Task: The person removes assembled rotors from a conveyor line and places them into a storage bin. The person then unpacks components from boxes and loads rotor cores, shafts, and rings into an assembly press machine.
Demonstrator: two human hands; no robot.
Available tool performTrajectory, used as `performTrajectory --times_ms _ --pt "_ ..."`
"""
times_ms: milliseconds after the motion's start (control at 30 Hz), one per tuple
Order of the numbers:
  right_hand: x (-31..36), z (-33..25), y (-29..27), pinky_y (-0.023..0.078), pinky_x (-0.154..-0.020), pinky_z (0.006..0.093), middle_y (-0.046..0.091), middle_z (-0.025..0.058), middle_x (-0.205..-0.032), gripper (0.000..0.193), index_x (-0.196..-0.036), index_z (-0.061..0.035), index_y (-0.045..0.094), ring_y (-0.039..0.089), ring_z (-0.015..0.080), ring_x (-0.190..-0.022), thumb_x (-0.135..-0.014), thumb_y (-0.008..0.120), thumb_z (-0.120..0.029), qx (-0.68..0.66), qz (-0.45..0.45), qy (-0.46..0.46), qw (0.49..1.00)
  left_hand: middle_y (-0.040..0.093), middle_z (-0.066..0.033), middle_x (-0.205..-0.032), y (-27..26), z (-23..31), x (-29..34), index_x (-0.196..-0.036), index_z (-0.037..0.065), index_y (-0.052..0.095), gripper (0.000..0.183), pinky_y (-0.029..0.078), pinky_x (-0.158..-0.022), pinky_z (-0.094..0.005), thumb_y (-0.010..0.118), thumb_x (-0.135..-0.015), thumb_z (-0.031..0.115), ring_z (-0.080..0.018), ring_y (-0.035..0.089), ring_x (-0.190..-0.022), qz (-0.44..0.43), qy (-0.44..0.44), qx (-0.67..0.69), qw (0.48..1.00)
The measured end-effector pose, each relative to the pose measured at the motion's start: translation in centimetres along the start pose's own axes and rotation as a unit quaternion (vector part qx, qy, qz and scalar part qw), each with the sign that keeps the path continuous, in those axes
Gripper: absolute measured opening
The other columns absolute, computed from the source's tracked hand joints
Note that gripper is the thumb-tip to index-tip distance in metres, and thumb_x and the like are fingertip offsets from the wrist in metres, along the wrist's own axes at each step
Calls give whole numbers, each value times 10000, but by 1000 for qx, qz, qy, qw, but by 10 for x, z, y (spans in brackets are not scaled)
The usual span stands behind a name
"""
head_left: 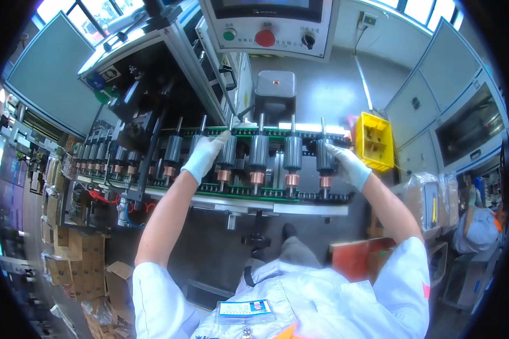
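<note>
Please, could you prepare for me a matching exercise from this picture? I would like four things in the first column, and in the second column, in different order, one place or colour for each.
Column one
1. right hand
2. crate
3. name badge
4. largest round button

Column two
A. on the front of the white coat
B. red
C. at the rightmost metal roller on the conveyor
D. yellow

Right pairs: 1-C, 2-D, 3-A, 4-B.
</note>
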State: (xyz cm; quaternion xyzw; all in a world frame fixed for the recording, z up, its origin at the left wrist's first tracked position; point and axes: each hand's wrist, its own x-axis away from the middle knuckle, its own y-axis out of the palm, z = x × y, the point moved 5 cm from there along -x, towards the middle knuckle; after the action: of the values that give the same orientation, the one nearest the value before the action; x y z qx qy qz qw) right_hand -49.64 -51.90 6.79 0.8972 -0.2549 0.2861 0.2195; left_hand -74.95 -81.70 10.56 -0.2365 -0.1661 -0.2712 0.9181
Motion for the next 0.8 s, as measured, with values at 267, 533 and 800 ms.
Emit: performTrajectory --times_ms 267,533,800 --pt "-24 15 4 606 -761 451 690 77 -925 364 -1084 -131 605 718 231 -841 -900 727 -421 -120 -77 90 986 676 -20 -865 32 -24 -32 -1039 77 670 282 580 -598 -350 784 -865 267 -154 672 -739 -99 -77 86 988" --pt "-22 11 35 529 -879 425 675 75 -1098 462 -1189 -143 633 641 232 -1050 -875 713 -472 -181 -120 107 970 691 -59 -970 44 3 2 -1099 21 670 323 570 -753 -290 769 -848 198 -151 681 -830 -121 -126 236 956" --pt "-18 1 78 528 -822 300 663 -3 -1054 309 -1158 -118 642 623 103 -915 -931 704 -316 -148 -191 26 970 701 -73 -1068 90 19 3 -1215 17 626 458 578 -832 -319 762 -846 252 -172 704 -913 -290 -75 236 925"
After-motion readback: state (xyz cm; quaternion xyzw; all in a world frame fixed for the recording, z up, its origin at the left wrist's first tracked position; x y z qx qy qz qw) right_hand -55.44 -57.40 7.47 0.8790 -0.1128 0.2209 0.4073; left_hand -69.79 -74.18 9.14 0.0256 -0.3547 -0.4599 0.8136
